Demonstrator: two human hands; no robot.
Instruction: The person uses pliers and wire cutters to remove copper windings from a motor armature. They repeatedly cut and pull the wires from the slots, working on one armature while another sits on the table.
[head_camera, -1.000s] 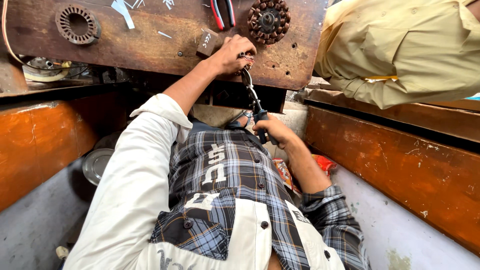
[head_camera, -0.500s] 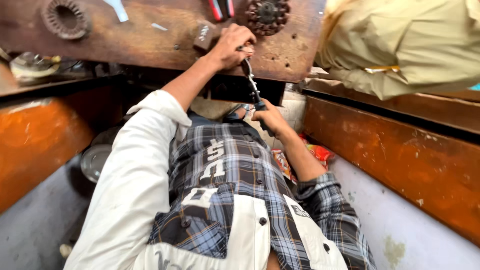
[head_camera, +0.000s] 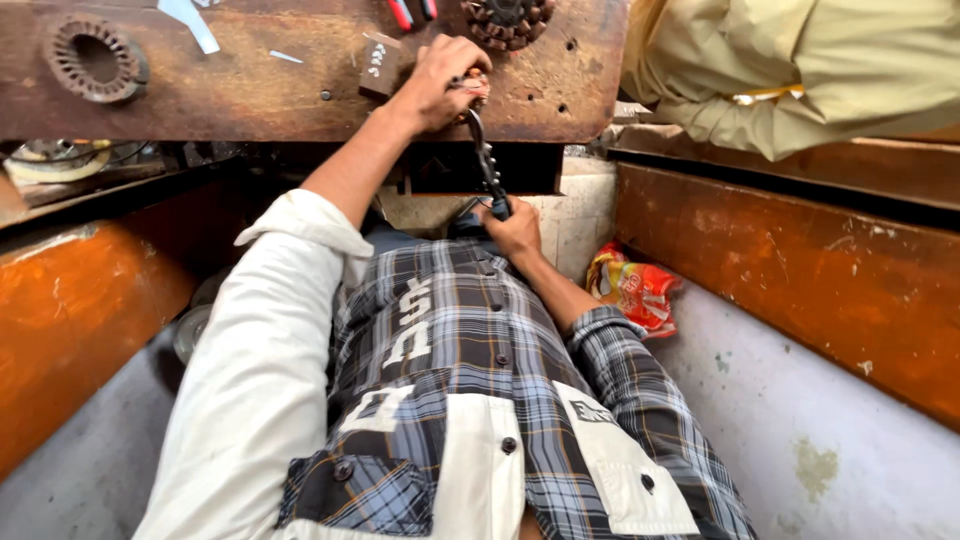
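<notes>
My left hand (head_camera: 445, 78) reaches up to the edge of a rusty metal bench (head_camera: 250, 95) and is closed around a small reddish, copper-coloured part (head_camera: 474, 86). A dark long-handled tool (head_camera: 487, 160), pliers-like, runs from that part down to my right hand (head_camera: 515, 232), which grips its handle just above my plaid shirt. The tool's jaws are hidden by my left fingers.
On the bench lie a ring-shaped stator (head_camera: 95, 60), a toothed round part (head_camera: 505, 18), red-handled pliers (head_camera: 400, 12) and a small block (head_camera: 378, 68). Another person's sleeve in a yellowish shirt (head_camera: 800, 70) leans over the right orange-brown panel (head_camera: 830, 290). A red wrapper (head_camera: 635, 290) lies by the wall.
The view has dipped slightly, so the bench sits higher in the frame. Both hands keep their grips, with the tool handle barely shifted.
</notes>
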